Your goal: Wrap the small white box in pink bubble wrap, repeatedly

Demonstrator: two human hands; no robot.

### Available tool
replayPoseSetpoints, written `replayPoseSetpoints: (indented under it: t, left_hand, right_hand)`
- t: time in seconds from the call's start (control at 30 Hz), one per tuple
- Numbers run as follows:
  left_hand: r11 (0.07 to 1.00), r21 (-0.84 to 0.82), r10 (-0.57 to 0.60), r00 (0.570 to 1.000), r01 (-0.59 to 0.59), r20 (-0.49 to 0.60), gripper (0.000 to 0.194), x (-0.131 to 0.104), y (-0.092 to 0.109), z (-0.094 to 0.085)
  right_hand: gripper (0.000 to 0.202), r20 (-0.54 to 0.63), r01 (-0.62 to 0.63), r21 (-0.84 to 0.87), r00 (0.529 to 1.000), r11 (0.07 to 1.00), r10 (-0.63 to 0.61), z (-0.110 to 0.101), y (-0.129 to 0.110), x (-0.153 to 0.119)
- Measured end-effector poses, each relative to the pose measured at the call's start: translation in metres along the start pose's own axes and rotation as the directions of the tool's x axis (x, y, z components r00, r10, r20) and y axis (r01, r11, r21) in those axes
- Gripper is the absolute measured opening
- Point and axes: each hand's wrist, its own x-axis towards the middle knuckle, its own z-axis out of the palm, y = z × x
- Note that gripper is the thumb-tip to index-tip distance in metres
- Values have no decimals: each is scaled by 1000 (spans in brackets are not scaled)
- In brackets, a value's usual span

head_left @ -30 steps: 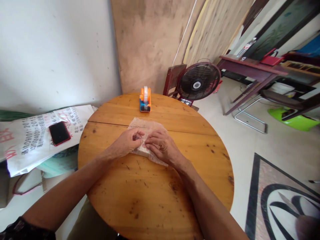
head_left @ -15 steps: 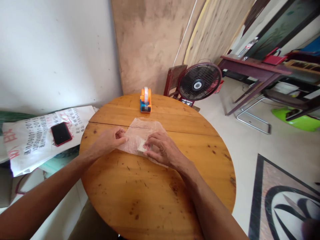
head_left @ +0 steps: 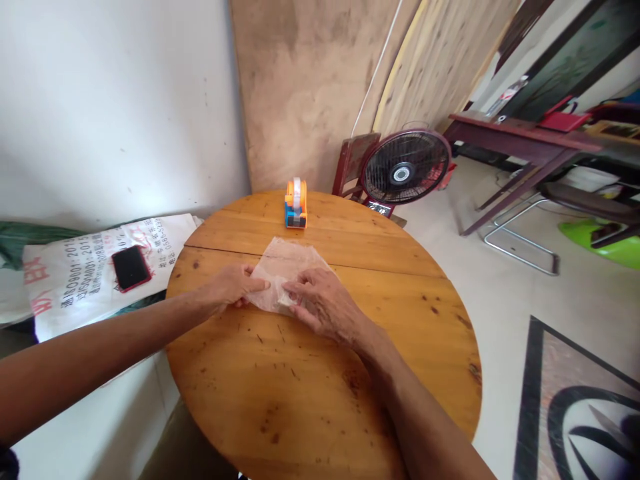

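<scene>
A sheet of clear bubble wrap (head_left: 290, 257) lies on the round wooden table (head_left: 310, 380). My left hand (head_left: 235, 287) pinches its left edge between thumb and fingers. On the wrap sits a small whitish box-like object (head_left: 285, 298), partly hidden by film and fingers. My right hand (head_left: 325, 303) grips it from the right with bent fingers; the fingertips are partly blurred. Beyond the wrap, near the table's far edge, stands an orange and blue tape dispenser (head_left: 296, 203) with a roll of clear tape.
Left of the table, a phone with a red edge (head_left: 131, 268) lies on a white printed sack (head_left: 90, 280). A fan (head_left: 406, 167) stands behind the table at the right, beside a wooden chair (head_left: 353, 160). Farther right is a dark red table (head_left: 525, 137).
My left hand has moved slightly right and taken hold of the wrap's left edge, drawing it inward toward the box-like object. My right hand stays at that object. The view has shifted slightly.
</scene>
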Motion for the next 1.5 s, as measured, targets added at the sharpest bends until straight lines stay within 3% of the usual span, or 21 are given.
replayPoseSetpoints:
  t: [0.27, 0.47, 0.63, 0.77, 0.9, 1.0, 1.1, 1.3, 1.5]
  left_hand:
    - [990, -132, 50, 998, -45, 30, 12, -1, 14, 21]
    - [985, -168, 32, 999, -30, 15, 15, -7, 24, 32]
    - [998, -20, 55, 995, -54, 83, 22, -6, 17, 15]
    - [984, 135, 106, 993, -112, 51, 22, 2, 9, 3]
    - [971, 217, 91, 994, -103, 65, 16, 9, 10, 6]
    - [971, 217, 95, 994, -105, 57, 23, 14, 12, 12]
    - [977, 182, 108, 994, -112, 34, 31, 16, 12, 17]
    - [995, -33, 97, 995, -96, 30, 17, 11, 12, 29]
    - [980, -200, 22, 991, 5, 130, 11, 3, 17, 31]
  right_hand:
    - [29, 51, -23, -21, 998, 1000, 24, -2, -5, 4]
    - [32, 14, -29, 12, 999, 1000, 29, 2, -2, 3]
    - [28, -2, -29, 42, 1000, 999, 29, 2, -1, 3]
    - [27, -16, -23, 59, 1000, 998, 24, 2, 0, 2]
    - [28, -20, -30, 69, 999, 997, 32, 3, 1, 1]
    - [31, -19, -19, 67, 1000, 998, 20, 3, 1, 1]
    - [34, -13, -11, 65, 1000, 998, 12, 4, 2, 2]
    - [33, -1, -22, 45, 1000, 999, 22, 4, 1, 3]
    - [35, 27, -26, 11, 999, 1000, 26, 1, 0, 3]
